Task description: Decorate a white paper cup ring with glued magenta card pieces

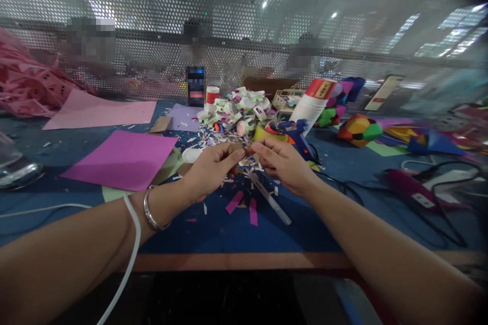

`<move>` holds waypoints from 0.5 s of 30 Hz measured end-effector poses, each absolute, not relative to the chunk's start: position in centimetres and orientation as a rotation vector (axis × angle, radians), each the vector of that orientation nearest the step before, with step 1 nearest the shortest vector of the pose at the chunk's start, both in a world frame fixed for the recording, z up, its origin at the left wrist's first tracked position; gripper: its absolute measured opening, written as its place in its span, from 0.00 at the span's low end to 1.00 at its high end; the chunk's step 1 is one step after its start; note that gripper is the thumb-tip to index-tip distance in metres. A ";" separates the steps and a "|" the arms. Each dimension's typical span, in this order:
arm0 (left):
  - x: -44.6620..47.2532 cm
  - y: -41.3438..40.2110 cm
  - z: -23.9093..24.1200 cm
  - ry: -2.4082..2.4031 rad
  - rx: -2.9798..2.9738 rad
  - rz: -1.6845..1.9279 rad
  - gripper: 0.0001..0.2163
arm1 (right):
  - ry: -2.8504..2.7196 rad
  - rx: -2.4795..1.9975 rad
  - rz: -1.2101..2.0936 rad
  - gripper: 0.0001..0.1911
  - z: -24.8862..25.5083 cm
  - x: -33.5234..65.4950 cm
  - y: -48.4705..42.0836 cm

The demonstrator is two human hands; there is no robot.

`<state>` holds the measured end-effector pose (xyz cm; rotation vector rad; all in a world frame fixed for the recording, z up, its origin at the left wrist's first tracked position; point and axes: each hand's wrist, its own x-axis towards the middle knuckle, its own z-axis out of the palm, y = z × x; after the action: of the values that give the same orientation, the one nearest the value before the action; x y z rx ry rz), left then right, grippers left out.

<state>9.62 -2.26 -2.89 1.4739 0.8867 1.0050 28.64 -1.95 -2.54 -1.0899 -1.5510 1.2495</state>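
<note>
My left hand [212,166] is closed, thumb and forefinger pinching a small brown piece [235,147] that looks like cardboard. My right hand [282,162] comes in from the other side, its fingertips pinched together at the right end of that piece; what exactly they grip is too small to make out. Below the hands, a pen-like clear stick [270,197] lies on the blue table among magenta paper strips [234,202] and scraps. Right behind my right hand is a blue and orange hot glue gun [297,134] beside a yellow tape roll [267,133].
A pile of small white, green and purple paper pieces [244,106] stands behind the hands. Magenta paper [122,160] lies left, a paper cup stack [314,104] leans right. A purple power strip [409,188] with black cables is at right; a white cable [131,244] crosses my left forearm.
</note>
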 end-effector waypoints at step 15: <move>8.9 -1.1 -3.6 0.975 1.554 1.147 0.08 | -2.099 -1.493 0.260 0.20 -2.8 30.6 -0.7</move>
<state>8.86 -1.12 -3.57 1.5538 0.9750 1.1469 30.60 -0.68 -2.85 -1.4928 -2.0990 0.2600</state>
